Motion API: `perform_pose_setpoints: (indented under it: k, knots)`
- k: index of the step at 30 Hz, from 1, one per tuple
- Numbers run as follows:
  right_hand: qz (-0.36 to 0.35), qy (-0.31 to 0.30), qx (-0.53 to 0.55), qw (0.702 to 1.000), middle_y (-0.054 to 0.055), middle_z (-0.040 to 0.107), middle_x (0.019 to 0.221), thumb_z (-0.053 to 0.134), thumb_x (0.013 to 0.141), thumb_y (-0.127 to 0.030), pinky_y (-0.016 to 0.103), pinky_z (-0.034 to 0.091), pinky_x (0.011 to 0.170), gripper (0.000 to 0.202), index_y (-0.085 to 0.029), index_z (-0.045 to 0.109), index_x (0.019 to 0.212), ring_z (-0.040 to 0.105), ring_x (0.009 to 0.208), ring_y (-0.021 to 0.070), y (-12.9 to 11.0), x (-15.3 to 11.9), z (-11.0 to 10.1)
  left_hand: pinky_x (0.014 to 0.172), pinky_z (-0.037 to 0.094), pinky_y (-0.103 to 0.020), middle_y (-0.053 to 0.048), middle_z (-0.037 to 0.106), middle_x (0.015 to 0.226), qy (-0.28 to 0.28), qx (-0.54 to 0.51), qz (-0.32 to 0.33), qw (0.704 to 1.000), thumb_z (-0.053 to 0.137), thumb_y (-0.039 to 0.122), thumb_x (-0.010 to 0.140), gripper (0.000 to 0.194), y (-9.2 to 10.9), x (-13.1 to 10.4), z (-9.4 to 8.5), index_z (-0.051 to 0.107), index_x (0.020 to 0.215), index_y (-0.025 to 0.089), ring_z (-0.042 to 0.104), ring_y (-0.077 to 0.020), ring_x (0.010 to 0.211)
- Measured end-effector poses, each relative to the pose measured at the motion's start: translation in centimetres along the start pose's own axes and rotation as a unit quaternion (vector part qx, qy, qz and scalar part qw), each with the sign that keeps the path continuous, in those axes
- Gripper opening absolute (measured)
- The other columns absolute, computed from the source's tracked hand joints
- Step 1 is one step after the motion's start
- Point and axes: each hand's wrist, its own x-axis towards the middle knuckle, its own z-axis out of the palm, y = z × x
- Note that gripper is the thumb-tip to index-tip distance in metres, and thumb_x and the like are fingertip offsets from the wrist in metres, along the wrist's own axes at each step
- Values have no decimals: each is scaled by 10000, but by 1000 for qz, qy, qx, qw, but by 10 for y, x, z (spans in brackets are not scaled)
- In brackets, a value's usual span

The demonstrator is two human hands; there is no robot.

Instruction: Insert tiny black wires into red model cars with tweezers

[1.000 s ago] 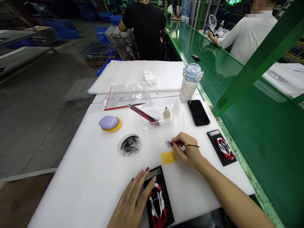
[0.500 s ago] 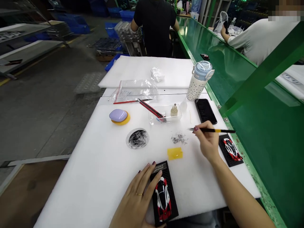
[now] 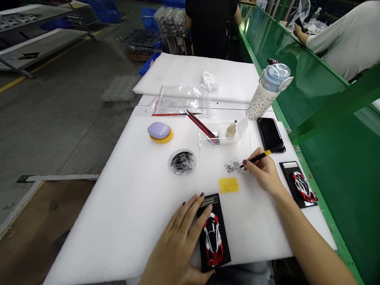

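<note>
My right hand [image 3: 263,170] pinches black tweezers [image 3: 259,157] with a yellow band, their tips at a loose pile of fine black bits [image 3: 233,166] on the white foam sheet [image 3: 124,221]. My left hand [image 3: 184,233] rests with fingers stretched over the left side of a black base [image 3: 223,237] bearing a red, white and black model car [image 3: 213,242]. A piece of yellow tape [image 3: 228,185] lies between the pile and that base. Left of the pile sits a round clear dish [image 3: 183,162] full of black strands.
Behind are a clear tray [image 3: 204,140] with a small bottle [image 3: 230,130], a red cutter [image 3: 202,126], a plastic bag [image 3: 181,99] and a lilac case [image 3: 158,130]. A tumbler [image 3: 263,97], phone [image 3: 270,134] and second model car [image 3: 303,184] stand at right.
My right hand has tilted the tweezers, bringing their tips down to the black bits. My left hand stays on the base. The whole view has shifted, with things sitting farther right and higher.
</note>
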Motion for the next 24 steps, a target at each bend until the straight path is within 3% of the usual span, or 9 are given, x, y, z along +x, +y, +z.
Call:
perform_pose_setpoints:
  k: [3, 6, 9, 11, 14, 16, 19, 24]
  knots:
    - [-69, 68, -10, 995, -12, 633, 648, 807, 796, -461, 269, 409, 507, 333, -224, 576, 763, 568, 556, 141, -12, 2, -19, 1084, 394, -405, -210, 471, 1521, 12, 2, 4, 1000, 840, 685, 418, 1235, -1, -1, 3, 466, 1441, 101, 431, -364, 1376]
    - [-148, 127, -67, 979, 18, 699, 766, 734, 888, -473, 310, 496, 597, 259, -238, 643, 828, 651, 675, 178, -25, 9, -62, 1066, 404, -401, -215, 482, 1508, 26, 15, 15, 999, 825, 693, 455, 1187, -3, -2, 6, 483, 1420, 91, 461, -365, 1348]
    - [-171, 91, -223, 955, 56, 761, 945, 549, 1011, -493, 394, 546, 770, 275, -271, 709, 977, 700, 862, 236, -23, 14, -107, 1026, 436, -403, -218, 513, 1475, 36, 28, 33, 998, 831, 741, 439, 1202, -6, -3, 10, 500, 1394, 90, 493, -363, 1309]
    - [-182, 41, -313, 931, 71, 766, 977, 482, 1037, -490, 433, 543, 810, 312, -281, 713, 1010, 691, 917, 265, -14, 15, -124, 1001, 456, -408, -224, 519, 1466, 38, 34, 42, 998, 861, 730, 405, 1228, -8, -3, 11, 504, 1389, 88, 502, -365, 1295]
    - [-204, -26, -358, 911, 85, 758, 967, 423, 1056, -462, 478, 528, 848, 333, -279, 698, 1013, 671, 956, 286, -2, 18, -130, 978, 484, -416, -226, 505, 1487, 34, 40, 42, 998, 902, 679, 364, 1260, -9, -4, 12, 502, 1402, 89, 504, -371, 1299]
    - [-206, -27, -349, 914, 88, 746, 983, 404, 1064, -449, 476, 523, 863, 335, -276, 691, 1054, 658, 976, 282, 2, 22, -128, 971, 501, -416, -220, 496, 1505, 34, 45, 40, 998, 895, 677, 403, 1232, -10, -5, 12, 499, 1413, 92, 508, -365, 1306]
    - [-208, -11, -314, 926, 80, 744, 1025, 418, 1061, -470, 455, 522, 865, 326, -276, 680, 1069, 632, 980, 271, 1, 32, -125, 975, 519, -399, -206, 497, 1521, 41, 61, 44, 996, 848, 663, 556, 1106, -10, -5, 13, 490, 1436, 97, 519, -336, 1328]
    - [-215, -44, -298, 929, 56, 765, 1080, 399, 1063, -491, 477, 492, 869, 332, -277, 640, 983, 578, 940, 273, 2, 46, -126, 959, 557, -375, -180, 535, 1517, 59, 101, 55, 992, 678, 688, 798, 1004, -13, -7, 21, 365, 1557, 111, 574, -293, 1327]
